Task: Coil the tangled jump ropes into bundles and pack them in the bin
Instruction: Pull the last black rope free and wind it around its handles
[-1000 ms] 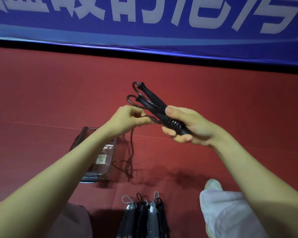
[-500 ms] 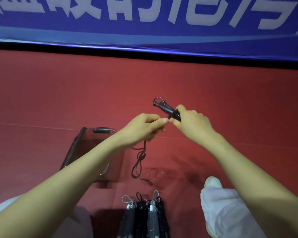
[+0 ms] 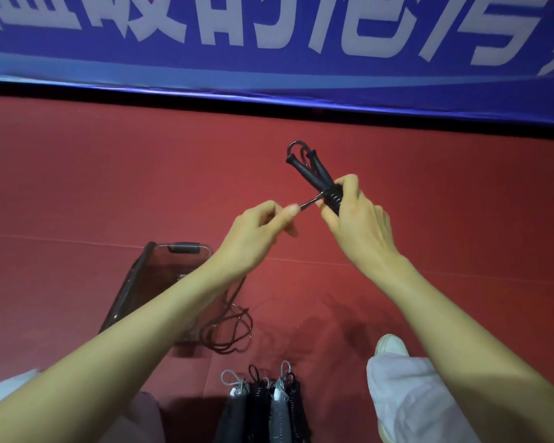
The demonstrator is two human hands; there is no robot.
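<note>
My right hand (image 3: 354,219) grips the two black handles of a jump rope (image 3: 314,174), which point up and to the left with cord wound around their lower part. My left hand (image 3: 263,228) pinches the black cord just left of the handles and holds it taut. The loose cord (image 3: 231,327) hangs down under my left forearm and lies in loops on the red floor. A clear plastic bin (image 3: 160,276) with a dark rim stands on the floor at the left, partly hidden by my left arm.
Several wound jump ropes (image 3: 266,407), black and grey, lie side by side at the bottom centre. My knee in white trousers and a white shoe (image 3: 390,345) are at the lower right. A blue banner (image 3: 269,43) runs along the far edge of the red floor.
My right hand has lifted and tilted the handles so that more of them shows. My left hand has drawn the cord out to the left. More loose cord lies on the floor.
</note>
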